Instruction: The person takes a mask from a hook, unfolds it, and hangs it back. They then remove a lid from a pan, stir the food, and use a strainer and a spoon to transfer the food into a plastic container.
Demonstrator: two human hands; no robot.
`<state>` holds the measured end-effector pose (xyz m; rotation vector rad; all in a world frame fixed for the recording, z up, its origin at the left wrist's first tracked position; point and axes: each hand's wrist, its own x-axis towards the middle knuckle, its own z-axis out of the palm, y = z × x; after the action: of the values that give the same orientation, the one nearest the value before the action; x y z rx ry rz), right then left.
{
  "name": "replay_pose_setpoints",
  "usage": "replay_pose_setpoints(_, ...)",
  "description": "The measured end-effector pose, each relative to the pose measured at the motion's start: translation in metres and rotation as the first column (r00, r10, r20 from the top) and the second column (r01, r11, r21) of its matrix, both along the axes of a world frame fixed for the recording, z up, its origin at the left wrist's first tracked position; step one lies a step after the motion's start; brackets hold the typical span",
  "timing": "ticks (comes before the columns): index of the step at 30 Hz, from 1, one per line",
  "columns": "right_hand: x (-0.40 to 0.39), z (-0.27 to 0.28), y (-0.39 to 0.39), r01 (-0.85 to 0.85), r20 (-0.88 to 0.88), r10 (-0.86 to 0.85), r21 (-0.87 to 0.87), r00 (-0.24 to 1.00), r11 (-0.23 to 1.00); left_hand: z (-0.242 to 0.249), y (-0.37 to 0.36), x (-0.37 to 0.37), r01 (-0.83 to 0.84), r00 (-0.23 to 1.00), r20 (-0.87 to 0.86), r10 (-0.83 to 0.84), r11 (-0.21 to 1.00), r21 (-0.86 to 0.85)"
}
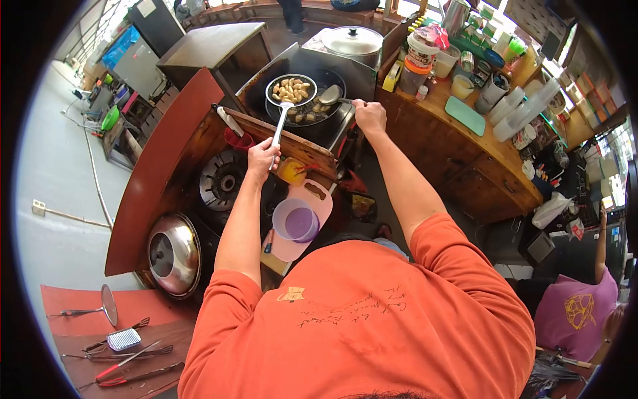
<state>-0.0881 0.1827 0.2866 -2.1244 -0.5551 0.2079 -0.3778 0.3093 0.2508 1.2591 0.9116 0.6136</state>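
My left hand (264,157) is closed around the handle of a round strainer (282,122). Golden-brown fried pieces (291,89) fill the strainer, which is held over the left side of a dark wok (339,79). In my right hand (370,118), fingers wrapped round its handle, is a metal ladle (329,95) with its bowl over the wok. More browned pieces (307,118) lie in the wok in what looks like bubbling oil. Below my left hand are a purple-and-white tub (296,220) and a pale pink cutting board (321,203).
A large lidded pot (353,42) stands behind the wok. To the right, a wooden counter (425,120) carries tubs, bottles and a green board (466,116). A domed lid (174,256) and a burner (226,181) are at left. Another person (577,309) is at far right.
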Motion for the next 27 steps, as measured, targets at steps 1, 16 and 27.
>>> replay_pose_setpoints(1,-0.003,-0.004,0.002,-0.007,-0.003,0.007,0.020,1.000,1.000,0.001,-0.003,0.001,-0.012,1.000,0.006,0.012,1.000,0.015)
replay_pose_setpoints(16,-0.005,-0.062,0.019,-0.261,-0.781,0.374,0.276,0.501,0.925,0.004,-0.068,0.120,-0.307,0.948,0.071,0.311,0.950,-0.057)
replay_pose_setpoints(27,0.041,-0.019,-0.030,-0.666,-0.837,0.534,0.334,0.115,0.667,0.004,-0.117,0.219,-0.567,0.824,0.040,0.566,0.823,0.044)
